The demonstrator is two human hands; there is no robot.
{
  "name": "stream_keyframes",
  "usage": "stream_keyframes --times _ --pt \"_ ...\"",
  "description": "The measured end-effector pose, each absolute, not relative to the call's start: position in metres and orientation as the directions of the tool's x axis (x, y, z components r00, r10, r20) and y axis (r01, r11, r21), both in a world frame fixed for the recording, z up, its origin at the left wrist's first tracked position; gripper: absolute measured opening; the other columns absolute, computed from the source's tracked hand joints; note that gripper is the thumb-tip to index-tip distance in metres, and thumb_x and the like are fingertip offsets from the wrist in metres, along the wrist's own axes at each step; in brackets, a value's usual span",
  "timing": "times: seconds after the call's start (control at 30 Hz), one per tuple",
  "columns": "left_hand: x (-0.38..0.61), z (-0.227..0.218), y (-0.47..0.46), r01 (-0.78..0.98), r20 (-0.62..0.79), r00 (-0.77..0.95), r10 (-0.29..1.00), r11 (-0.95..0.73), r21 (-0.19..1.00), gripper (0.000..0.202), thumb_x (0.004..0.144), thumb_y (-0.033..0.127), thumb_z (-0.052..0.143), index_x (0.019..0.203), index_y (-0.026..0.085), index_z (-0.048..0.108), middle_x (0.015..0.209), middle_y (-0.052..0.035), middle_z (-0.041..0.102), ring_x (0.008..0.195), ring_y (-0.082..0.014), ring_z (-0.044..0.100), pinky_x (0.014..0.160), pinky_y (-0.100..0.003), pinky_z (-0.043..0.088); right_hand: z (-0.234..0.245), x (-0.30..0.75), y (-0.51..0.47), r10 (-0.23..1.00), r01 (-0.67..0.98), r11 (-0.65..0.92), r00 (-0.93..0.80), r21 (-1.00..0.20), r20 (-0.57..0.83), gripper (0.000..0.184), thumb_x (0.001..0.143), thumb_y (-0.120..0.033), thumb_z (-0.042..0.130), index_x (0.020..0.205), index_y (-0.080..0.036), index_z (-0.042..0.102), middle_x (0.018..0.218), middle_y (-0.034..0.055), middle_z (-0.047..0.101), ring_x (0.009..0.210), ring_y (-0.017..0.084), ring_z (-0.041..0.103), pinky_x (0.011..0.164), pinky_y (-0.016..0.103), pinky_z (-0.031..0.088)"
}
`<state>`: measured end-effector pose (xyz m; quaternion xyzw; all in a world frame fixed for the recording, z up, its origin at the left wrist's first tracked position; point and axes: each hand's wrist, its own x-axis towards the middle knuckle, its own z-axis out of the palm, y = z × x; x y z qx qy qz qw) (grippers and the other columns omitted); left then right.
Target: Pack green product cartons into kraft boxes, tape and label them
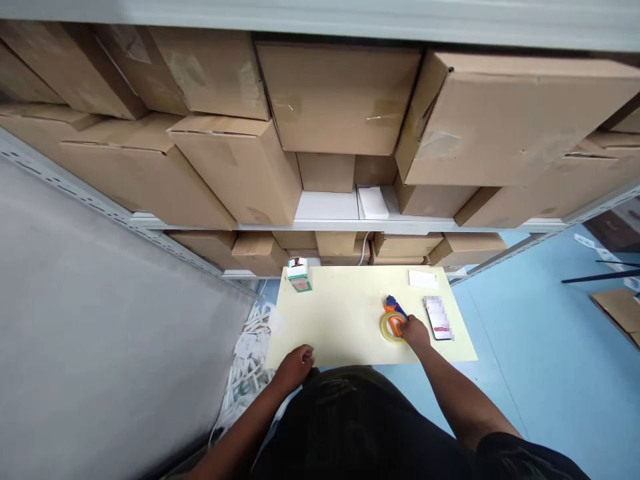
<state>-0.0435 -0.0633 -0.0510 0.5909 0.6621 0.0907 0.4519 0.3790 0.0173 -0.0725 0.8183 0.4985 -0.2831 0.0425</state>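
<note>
A pale yellow table stands in front of me. My right hand rests on an orange and blue tape dispenser with a roll of clear tape, fingers closed on its right side. My left hand lies at the table's near left edge, fingers curled, and I cannot make out anything in it. A phone lies just right of the dispenser.
A small white and green device sits at the table's far left corner, a white card at the far right. Shelves of cardboard boxes fill the wall ahead. Paper scraps litter the floor on the left.
</note>
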Motion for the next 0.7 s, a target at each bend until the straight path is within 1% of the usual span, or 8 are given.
stream_keyframes --times 0.07,0.17,0.27,0.33,0.4,0.5,0.6,0.7 --pt "-0.024 -0.053 -0.077 0.713 -0.499 0.081 0.863 0.3 0.634 0.021 0.091 0.026 0.057 0.108 0.022 0.067 0.109 -0.0058 0.075 0.104 -0.0212 0.069 0.094 -0.03 0.049 -0.082 0.388 0.018 0.801 0.848 -0.468 0.289 -0.248 -0.525 0.026 0.092 -0.036 0.058 0.108 -0.017 0.064 0.102 0.0138 0.075 0.093 0.027 0.073 0.067 0.03 0.046" --pt "0.007 -0.05 -0.092 0.726 -0.501 0.063 0.863 0.305 0.616 0.018 0.089 0.025 0.057 0.104 0.022 0.067 0.103 -0.0055 0.074 0.099 -0.0214 0.068 0.09 -0.03 0.048 -0.09 0.402 0.016 0.817 0.862 -0.41 0.201 -0.298 -0.541 0.034 0.092 -0.043 0.059 0.113 -0.016 0.063 0.108 0.0145 0.074 0.098 0.027 0.073 0.071 0.031 0.048" --pt "0.033 -0.044 -0.1 0.735 -0.49 0.079 0.868 0.281 0.617 0.016 0.089 0.026 0.056 0.099 0.022 0.067 0.097 -0.0046 0.073 0.093 -0.0212 0.067 0.084 -0.03 0.047 -0.089 0.417 0.012 0.839 0.877 -0.35 0.138 -0.329 -0.526 0.05 0.093 -0.052 0.056 0.124 -0.013 0.06 0.121 0.0189 0.068 0.109 0.031 0.07 0.079 0.034 0.051" --pt "0.047 -0.04 -0.104 0.733 -0.486 0.078 0.871 0.28 0.62 0.017 0.088 0.026 0.057 0.1 0.022 0.067 0.098 -0.0048 0.073 0.092 -0.0219 0.067 0.083 -0.03 0.047 -0.085 0.426 0.01 0.861 0.892 -0.305 0.109 -0.333 -0.498 0.057 0.094 -0.054 0.053 0.133 -0.013 0.056 0.132 0.0206 0.062 0.116 0.032 0.067 0.084 0.036 0.052" --pt "0.057 -0.037 -0.107 0.718 -0.482 0.053 0.875 0.302 0.627 0.021 0.086 0.026 0.057 0.104 0.021 0.068 0.102 -0.0059 0.073 0.095 -0.0227 0.068 0.084 -0.031 0.048 -0.081 0.434 0.01 0.879 0.906 -0.263 0.083 -0.332 -0.47 0.057 0.094 -0.052 0.051 0.137 -0.015 0.053 0.138 0.0198 0.058 0.12 0.033 0.065 0.088 0.038 0.052" --pt "0.062 -0.033 -0.115 0.682 -0.449 0.006 0.894 0.325 0.656 0.026 0.087 0.027 0.058 0.109 0.02 0.069 0.108 -0.0083 0.074 0.099 -0.0235 0.069 0.087 -0.032 0.048 -0.072 0.438 0.017 0.914 0.908 -0.2 0.038 -0.367 -0.403 0.057 0.092 -0.049 0.052 0.137 -0.016 0.053 0.138 0.019 0.057 0.124 0.035 0.062 0.094 0.04 0.051" --pt "0.057 -0.029 -0.128 0.658 -0.397 -0.049 0.917 0.328 0.677 0.026 0.087 0.027 0.059 0.108 0.02 0.07 0.107 -0.0085 0.074 0.098 -0.0234 0.069 0.087 -0.032 0.049 -0.062 0.43 0.03 0.947 0.877 -0.135 -0.023 -0.461 -0.321 0.053 0.09 -0.048 0.052 0.133 -0.018 0.056 0.137 0.0182 0.058 0.123 0.034 0.062 0.096 0.04 0.051" --pt "0.044 -0.021 -0.145 0.637 -0.329 -0.136 0.935 0.336 0.693 0.022 0.085 0.025 0.06 0.104 0.021 0.071 0.102 -0.0067 0.074 0.095 -0.0221 0.068 0.086 -0.032 0.05 -0.046 0.406 0.043 0.96 0.814 -0.063 -0.108 -0.578 -0.258 0.045 0.086 -0.047 0.054 0.122 -0.02 0.061 0.124 0.015 0.065 0.114 0.031 0.066 0.095 0.038 0.051"
